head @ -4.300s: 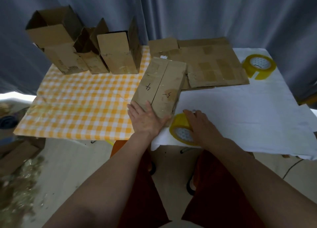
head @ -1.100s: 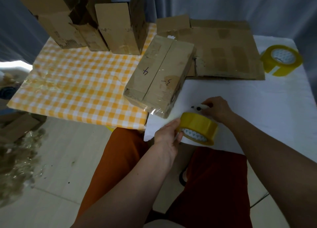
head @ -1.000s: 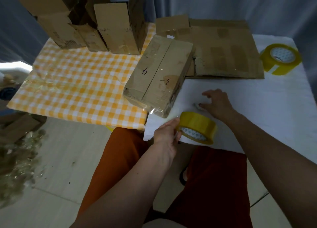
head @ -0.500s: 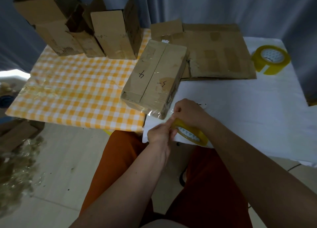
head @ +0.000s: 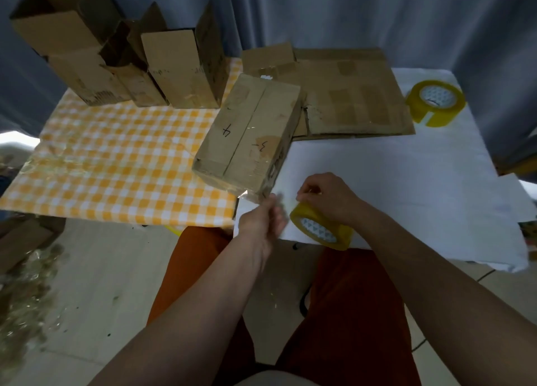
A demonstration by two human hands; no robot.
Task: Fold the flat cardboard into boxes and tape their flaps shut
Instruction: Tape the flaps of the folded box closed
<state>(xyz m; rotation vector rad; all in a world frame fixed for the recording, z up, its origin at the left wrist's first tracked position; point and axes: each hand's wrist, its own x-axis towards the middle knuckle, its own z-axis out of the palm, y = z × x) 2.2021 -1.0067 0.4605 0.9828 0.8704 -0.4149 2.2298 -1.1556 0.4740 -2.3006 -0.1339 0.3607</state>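
Low in the middle, the right hand (head: 325,196) grips the yellow tape roll (head: 321,230), and the blurry left hand (head: 263,220) looks pinched beside it.

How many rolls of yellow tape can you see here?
2. One tape roll is at the near edge of the white cloth, under the right hand. The other roll lies at the far right corner, beside the flat cardboard.

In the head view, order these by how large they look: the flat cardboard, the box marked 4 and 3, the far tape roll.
1. flat cardboard
2. box marked 4 and 3, though nearer
3. far tape roll
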